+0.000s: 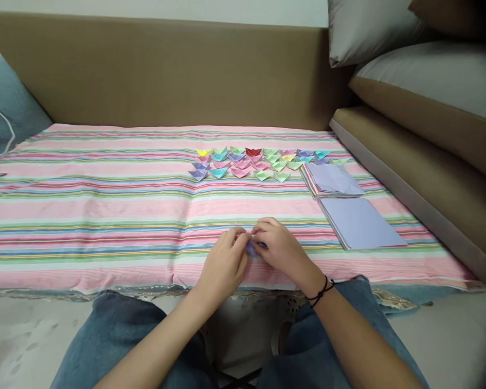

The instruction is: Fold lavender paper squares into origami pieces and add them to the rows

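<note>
**Lavender paper (251, 248) pinched between two hands at the near side of the cloth**

And we're down at the near edge of the striped cloth (105, 216), about the middle of its width. The left hand (224, 265) and the right hand (281, 249) meet fingertip to fingertip. The little piece sits squeezed between them, with only a sliver of it showing. Both sets of fingers are curled in and clamped on it, thumbs and forefingers doing the gripping. It rides just above the fabric, and whether it touches the cloth is hard to tell. A black band (321, 289) circles the right wrist.

Look to the far side: rows of folded paper shapes (263, 162), packed close, in pink, green, blue and yellow, with one red at the back. Just right of them lies a far stack of sheets (334, 179), lavender on top. Nearer comes a second stack (362, 222), just beside the first and to the right of the right hand. A brown sofa back (166, 70) runs along the far edge, and cushions (429, 81) are piled at far right.
</note>
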A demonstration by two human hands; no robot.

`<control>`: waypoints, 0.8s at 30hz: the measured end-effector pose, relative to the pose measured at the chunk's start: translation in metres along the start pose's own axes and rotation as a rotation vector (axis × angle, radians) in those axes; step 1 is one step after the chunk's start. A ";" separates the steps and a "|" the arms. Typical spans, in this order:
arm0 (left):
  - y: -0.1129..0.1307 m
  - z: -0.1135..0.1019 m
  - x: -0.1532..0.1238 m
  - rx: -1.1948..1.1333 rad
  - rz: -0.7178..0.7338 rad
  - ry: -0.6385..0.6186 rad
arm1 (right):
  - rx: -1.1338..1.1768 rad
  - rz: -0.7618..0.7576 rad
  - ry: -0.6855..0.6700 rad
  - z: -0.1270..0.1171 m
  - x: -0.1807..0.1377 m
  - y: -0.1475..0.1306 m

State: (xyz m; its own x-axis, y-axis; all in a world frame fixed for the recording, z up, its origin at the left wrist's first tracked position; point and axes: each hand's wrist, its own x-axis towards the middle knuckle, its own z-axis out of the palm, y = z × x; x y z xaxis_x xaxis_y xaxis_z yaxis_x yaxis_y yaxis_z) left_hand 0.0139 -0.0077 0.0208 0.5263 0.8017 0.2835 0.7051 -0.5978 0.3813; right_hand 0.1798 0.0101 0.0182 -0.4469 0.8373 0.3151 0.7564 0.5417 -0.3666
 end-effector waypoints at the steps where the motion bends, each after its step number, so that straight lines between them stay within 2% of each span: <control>1: -0.001 0.000 0.003 -0.011 0.008 0.003 | 0.001 0.002 0.002 0.000 0.000 0.001; 7: -0.019 -0.001 0.017 -0.016 0.112 -0.160 | 0.033 0.007 0.002 0.000 0.000 0.004; 10: -0.024 -0.003 0.021 -0.077 0.108 -0.164 | 0.067 0.004 0.013 0.000 0.000 0.005; 15: -0.013 -0.003 0.027 -0.043 -0.045 -0.140 | 0.095 0.016 -0.005 -0.002 -0.001 0.004; 24: 0.011 0.002 0.034 0.190 -0.261 -0.205 | 0.157 -0.014 -0.077 -0.008 -0.005 0.008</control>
State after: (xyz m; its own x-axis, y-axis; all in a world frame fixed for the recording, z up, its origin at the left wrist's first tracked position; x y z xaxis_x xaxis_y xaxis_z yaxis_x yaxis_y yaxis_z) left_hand 0.0412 0.0131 0.0329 0.3878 0.9217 0.0092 0.8936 -0.3784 0.2416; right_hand 0.1925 0.0099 0.0209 -0.4968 0.8295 0.2550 0.6687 0.5532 -0.4968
